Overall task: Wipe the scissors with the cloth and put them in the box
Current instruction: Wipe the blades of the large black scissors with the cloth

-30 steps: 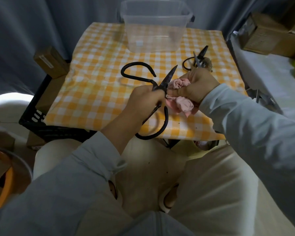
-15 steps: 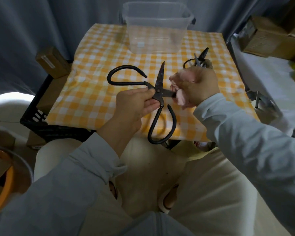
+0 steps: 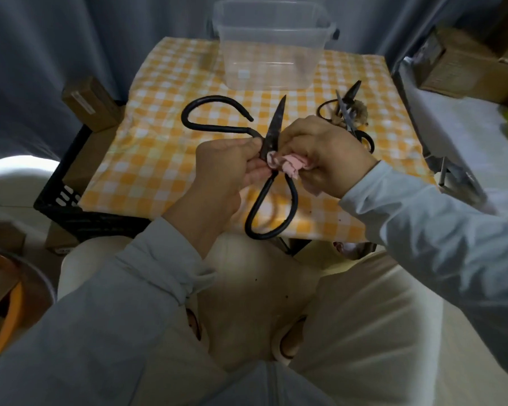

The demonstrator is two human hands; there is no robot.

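Large black iron scissors [image 3: 273,127] are held spread wide above the checked table [image 3: 159,159]. One blade points up toward the box, one loop handle reaches left and the other hangs down. My left hand [image 3: 226,165] grips them at the pivot. My right hand [image 3: 326,150] holds a bunched pink cloth [image 3: 288,167] against the scissors just right of the pivot, hiding the second blade. A clear plastic box [image 3: 272,45] stands at the table's far edge, nothing in it.
A second, smaller pair of black scissors [image 3: 348,112] lies on the table to the right, beside a brownish clump [image 3: 361,111]. A black crate [image 3: 68,197] and cardboard boxes [image 3: 91,104] sit left of the table; more boxes [image 3: 467,65] stand at right.
The scissors opened wide and turned so one blade points up. My right hand slid the cloth in toward the pivot.
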